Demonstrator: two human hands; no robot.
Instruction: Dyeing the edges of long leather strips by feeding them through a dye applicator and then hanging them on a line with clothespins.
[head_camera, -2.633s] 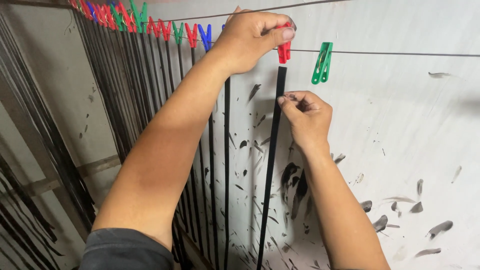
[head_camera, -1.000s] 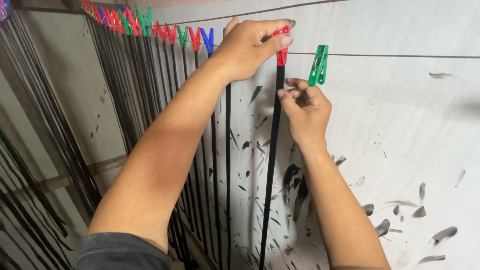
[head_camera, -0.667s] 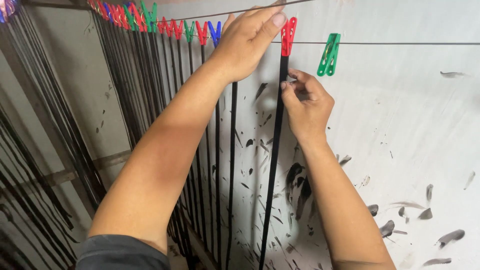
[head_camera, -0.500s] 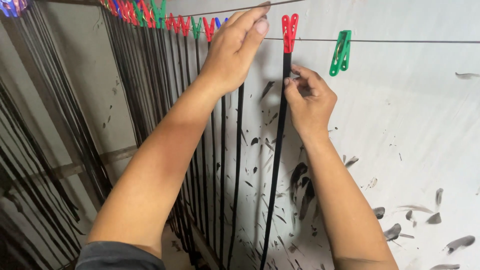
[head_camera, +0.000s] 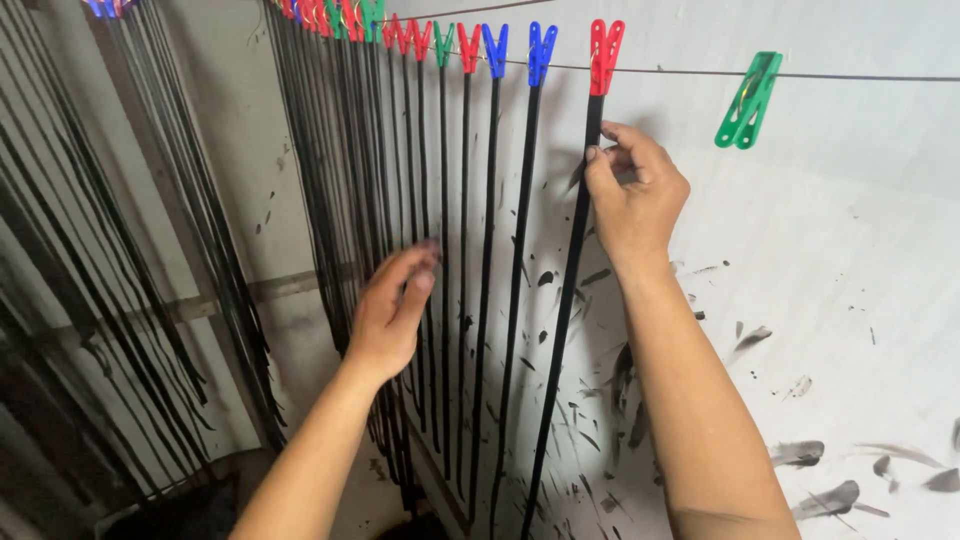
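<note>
Landmark: the red peg (head_camera: 605, 55) on the line (head_camera: 850, 76).

Nearest me, the left hand (head_camera: 392, 312) hangs well below and left of the red peg, fingers loosely spread, holding nothing, in front of the row of hanging black strips (head_camera: 440, 250).

Just below the red peg, the right hand (head_camera: 632, 195) pinches the black strip (head_camera: 570, 300) between thumb and fingers. This strip hangs from the peg's jaws, straight down against the spattered white wall (head_camera: 850, 300).

Right of the red peg, a green peg (head_camera: 748, 100) sits on the line, empty. Left of it, blue, red and green pegs each carry a strip.

Judgement: the pegging step looks finished, with the strip being steadied. The next move calls for letting go gently.
</note>
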